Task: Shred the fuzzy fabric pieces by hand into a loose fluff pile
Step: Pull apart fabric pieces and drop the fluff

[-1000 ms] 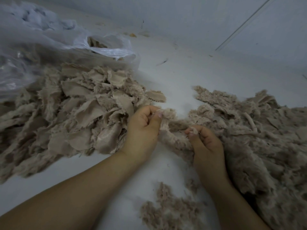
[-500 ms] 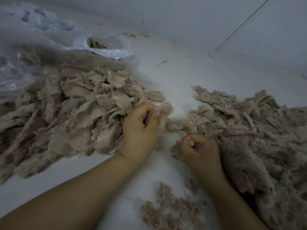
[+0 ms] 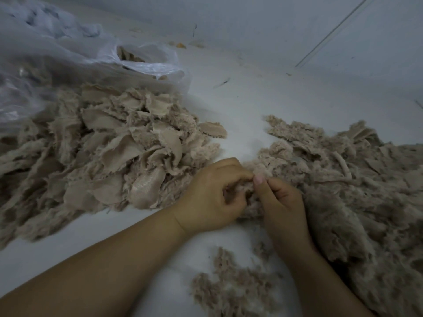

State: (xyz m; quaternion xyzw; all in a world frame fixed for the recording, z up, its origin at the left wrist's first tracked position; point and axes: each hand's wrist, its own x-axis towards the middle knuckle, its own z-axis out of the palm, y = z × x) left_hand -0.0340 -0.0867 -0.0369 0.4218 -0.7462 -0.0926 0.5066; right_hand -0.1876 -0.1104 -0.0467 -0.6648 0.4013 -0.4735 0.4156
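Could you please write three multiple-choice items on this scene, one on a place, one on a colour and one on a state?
1. Where does the clear plastic bag lie?
A. behind the left-hand pile of fabric pieces
B. under the forearms
C. on the right-hand pile

2. What colour is the fabric?
A. dark green
B. beige
C. bright red

3. What are the two hands doing?
A. resting flat on the floor
B. both pinching one fuzzy piece between them
C. lifting the bag

Answers: 1 A, the bag sits at the far left beyond that pile. 2 B, every scrap is beige. 3 B, the left hand and right hand meet, fingers curled on the piece.
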